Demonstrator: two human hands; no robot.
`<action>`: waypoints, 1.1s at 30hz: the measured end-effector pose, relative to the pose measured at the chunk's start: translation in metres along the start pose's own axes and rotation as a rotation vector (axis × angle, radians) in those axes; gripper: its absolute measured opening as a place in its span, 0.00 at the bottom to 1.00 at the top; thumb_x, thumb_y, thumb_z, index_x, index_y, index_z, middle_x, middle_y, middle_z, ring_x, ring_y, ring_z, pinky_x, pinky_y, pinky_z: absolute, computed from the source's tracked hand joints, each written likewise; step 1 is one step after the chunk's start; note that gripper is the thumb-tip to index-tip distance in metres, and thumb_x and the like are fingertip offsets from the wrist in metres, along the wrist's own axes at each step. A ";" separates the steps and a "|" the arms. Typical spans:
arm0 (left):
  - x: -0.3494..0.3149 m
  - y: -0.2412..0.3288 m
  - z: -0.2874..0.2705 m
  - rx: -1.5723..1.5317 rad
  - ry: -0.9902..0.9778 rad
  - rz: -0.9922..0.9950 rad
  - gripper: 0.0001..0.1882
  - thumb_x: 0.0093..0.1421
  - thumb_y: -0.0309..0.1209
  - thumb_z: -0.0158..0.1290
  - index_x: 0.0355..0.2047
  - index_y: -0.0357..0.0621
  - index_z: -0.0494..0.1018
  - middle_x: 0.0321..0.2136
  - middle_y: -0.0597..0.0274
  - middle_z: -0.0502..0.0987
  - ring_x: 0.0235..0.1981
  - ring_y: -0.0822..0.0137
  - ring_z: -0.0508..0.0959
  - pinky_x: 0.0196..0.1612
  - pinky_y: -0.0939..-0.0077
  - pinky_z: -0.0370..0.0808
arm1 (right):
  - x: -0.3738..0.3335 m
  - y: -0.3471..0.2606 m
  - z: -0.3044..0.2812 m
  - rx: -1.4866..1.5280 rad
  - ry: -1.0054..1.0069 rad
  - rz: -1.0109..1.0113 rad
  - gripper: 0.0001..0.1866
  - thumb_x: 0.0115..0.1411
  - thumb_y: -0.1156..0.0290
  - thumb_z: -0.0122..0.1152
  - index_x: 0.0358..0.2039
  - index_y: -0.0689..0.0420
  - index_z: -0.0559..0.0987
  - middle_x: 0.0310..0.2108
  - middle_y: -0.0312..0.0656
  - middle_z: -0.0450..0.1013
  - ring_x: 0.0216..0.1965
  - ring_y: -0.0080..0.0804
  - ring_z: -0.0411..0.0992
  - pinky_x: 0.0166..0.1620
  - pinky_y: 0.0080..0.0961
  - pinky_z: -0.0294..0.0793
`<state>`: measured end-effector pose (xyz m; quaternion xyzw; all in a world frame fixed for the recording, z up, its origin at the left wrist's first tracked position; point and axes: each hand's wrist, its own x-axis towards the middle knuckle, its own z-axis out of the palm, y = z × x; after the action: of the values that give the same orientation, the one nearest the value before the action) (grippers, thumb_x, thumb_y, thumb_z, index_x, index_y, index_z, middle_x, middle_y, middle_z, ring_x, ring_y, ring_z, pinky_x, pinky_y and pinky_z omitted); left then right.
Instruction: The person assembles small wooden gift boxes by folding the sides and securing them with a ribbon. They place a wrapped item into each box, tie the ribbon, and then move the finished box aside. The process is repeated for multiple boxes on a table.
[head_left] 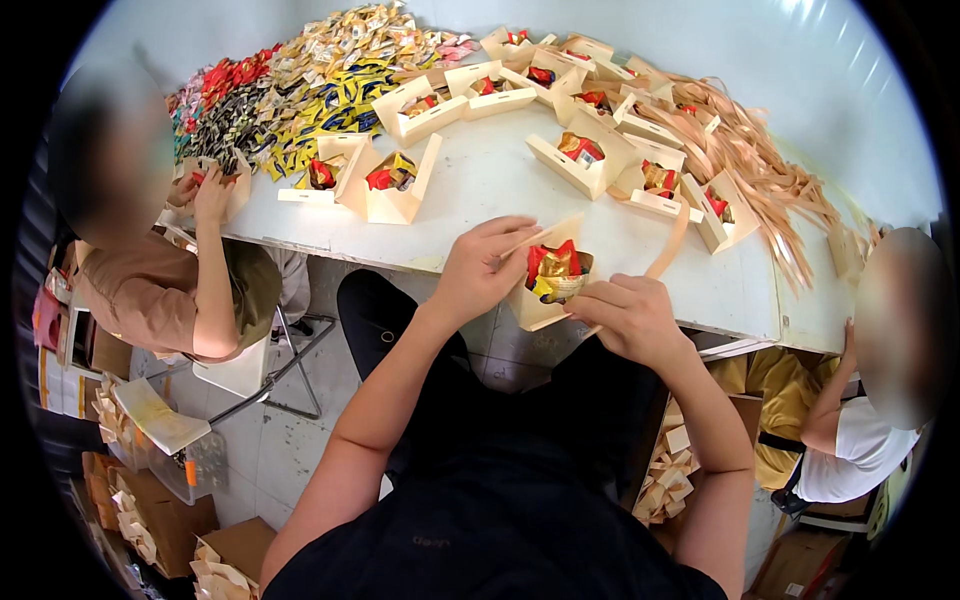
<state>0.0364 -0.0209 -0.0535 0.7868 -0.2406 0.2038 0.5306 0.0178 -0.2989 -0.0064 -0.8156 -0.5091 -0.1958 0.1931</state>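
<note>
A cream cardboard box (539, 310) is tilted open in front of me at the table's near edge, with red, gold and yellow wrapped packets (556, 270) inside. My left hand (484, 265) grips the box by its left flap, fingers closed over the edge. At the box's right side is my right hand (632, 312), its fingers pinched on a peach-coloured ribbon (672, 243). The ribbon rises from that hand toward the filled boxes, and a short end shows below the fingers. How far the right fingertips also press on the box, I cannot tell.
Several open filled boxes (400, 205) stand along the white table (480, 190). Behind them lie heaped small packets (340, 60), with loose ribbons (740, 150) at the right. One person (180, 290) works at the left; another (860, 440) sits at the right. Folded boxes (670, 470) fill a carton below.
</note>
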 end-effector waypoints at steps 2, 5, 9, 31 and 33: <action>0.002 0.006 0.003 -0.040 -0.074 0.047 0.18 0.70 0.25 0.56 0.57 0.36 0.84 0.49 0.47 0.89 0.48 0.61 0.88 0.54 0.69 0.82 | 0.007 0.002 0.001 0.016 -0.024 0.034 0.19 0.50 0.71 0.75 0.45 0.47 0.88 0.39 0.32 0.82 0.34 0.34 0.81 0.33 0.32 0.79; 0.000 0.015 0.003 -0.138 -0.235 -0.041 0.18 0.69 0.23 0.55 0.56 0.35 0.84 0.52 0.47 0.88 0.52 0.57 0.88 0.58 0.68 0.81 | 0.014 0.002 0.008 0.099 0.082 0.146 0.15 0.55 0.69 0.76 0.44 0.49 0.88 0.34 0.35 0.82 0.33 0.37 0.82 0.33 0.33 0.79; -0.003 0.009 0.008 -0.226 -0.228 -0.053 0.17 0.68 0.21 0.54 0.54 0.35 0.85 0.50 0.48 0.89 0.49 0.59 0.88 0.54 0.69 0.82 | 0.020 -0.005 0.016 0.153 0.224 0.289 0.13 0.59 0.66 0.76 0.46 0.50 0.89 0.29 0.37 0.82 0.31 0.38 0.81 0.33 0.33 0.79; -0.008 0.013 0.019 -0.160 -0.083 -0.026 0.14 0.70 0.25 0.57 0.53 0.33 0.85 0.47 0.46 0.88 0.48 0.55 0.87 0.53 0.67 0.81 | 0.028 0.007 0.015 0.058 0.134 0.458 0.13 0.58 0.57 0.81 0.38 0.51 0.92 0.34 0.36 0.71 0.28 0.35 0.77 0.32 0.32 0.78; -0.003 0.029 0.021 -0.103 -0.088 -0.041 0.14 0.69 0.27 0.60 0.52 0.33 0.84 0.45 0.46 0.88 0.47 0.54 0.87 0.52 0.66 0.82 | 0.029 0.013 0.014 -0.004 0.096 0.326 0.13 0.59 0.56 0.79 0.39 0.49 0.91 0.36 0.36 0.72 0.30 0.35 0.78 0.33 0.33 0.79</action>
<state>0.0177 -0.0495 -0.0412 0.7715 -0.2577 0.1458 0.5632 0.0430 -0.2749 -0.0050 -0.8775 -0.3599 -0.2014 0.2447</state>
